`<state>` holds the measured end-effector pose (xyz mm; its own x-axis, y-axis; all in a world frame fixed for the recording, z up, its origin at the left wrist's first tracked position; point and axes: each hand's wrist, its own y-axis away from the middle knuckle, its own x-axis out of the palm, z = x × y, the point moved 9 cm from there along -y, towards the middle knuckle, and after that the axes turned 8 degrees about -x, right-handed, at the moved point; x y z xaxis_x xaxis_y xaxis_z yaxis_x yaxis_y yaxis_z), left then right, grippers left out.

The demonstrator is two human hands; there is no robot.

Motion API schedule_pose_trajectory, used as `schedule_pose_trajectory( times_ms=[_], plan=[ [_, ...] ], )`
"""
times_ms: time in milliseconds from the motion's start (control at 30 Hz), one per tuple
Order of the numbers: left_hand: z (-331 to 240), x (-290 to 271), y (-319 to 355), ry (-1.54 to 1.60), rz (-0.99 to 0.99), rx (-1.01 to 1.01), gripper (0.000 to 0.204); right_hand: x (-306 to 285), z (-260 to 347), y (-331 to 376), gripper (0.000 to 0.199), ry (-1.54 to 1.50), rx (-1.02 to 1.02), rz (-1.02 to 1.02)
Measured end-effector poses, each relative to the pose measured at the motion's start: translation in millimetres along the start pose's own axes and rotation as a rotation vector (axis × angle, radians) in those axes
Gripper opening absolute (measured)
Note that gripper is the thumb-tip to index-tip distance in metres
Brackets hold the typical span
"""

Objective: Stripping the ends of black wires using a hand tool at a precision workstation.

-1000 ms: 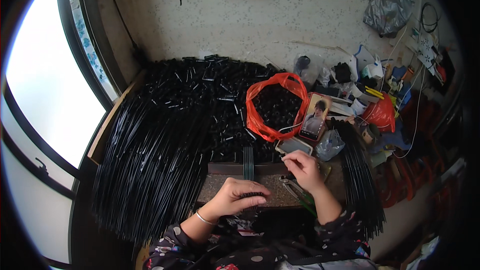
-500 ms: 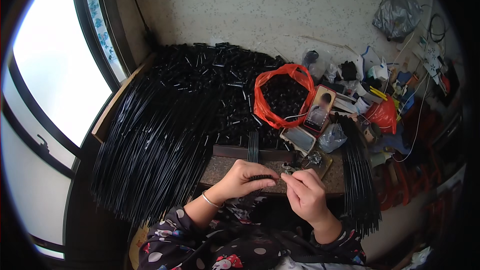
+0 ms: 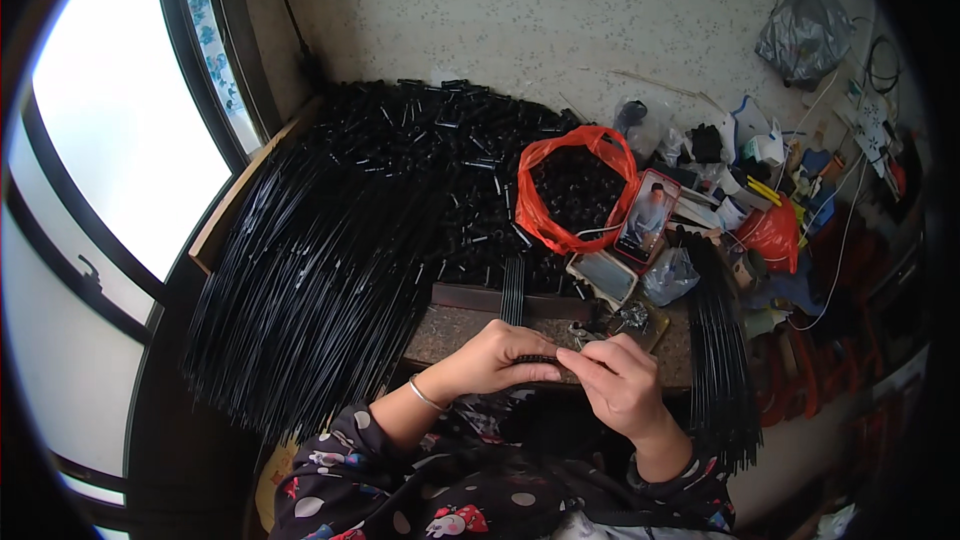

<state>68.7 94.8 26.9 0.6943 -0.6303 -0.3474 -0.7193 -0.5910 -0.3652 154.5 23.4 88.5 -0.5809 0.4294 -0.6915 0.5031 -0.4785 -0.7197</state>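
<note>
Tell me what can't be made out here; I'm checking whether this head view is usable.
- Short black tube piece: mostly covered by the left hand and right hand; its ends and the grip are hidden.
- Small metal parts on the brown wooden board: too small to identify.
- Orange plastic bag: contents too dark to make out.

Ahead of you, an open orange plastic bag (image 3: 572, 190) holds small black parts. Just right of it a lit phone screen (image 3: 647, 216) stands propped upright. A grey plastic bag (image 3: 805, 28) hangs on the wall, upper right.
</note>
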Motion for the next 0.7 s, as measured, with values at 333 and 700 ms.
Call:
schedule_pose_trajectory(
  times_ms=[333,700],
  plan=[
    [-8,4,-1,0.010,0.054,0.068,0.025,3,-1,-5,0.025,-0.206,-0.015,-0.026],
    [78,37,24,-0.192,0.149,-0.167,0.047,23,8,-24,0.027,-0.255,-0.063,0.057]
  ],
)
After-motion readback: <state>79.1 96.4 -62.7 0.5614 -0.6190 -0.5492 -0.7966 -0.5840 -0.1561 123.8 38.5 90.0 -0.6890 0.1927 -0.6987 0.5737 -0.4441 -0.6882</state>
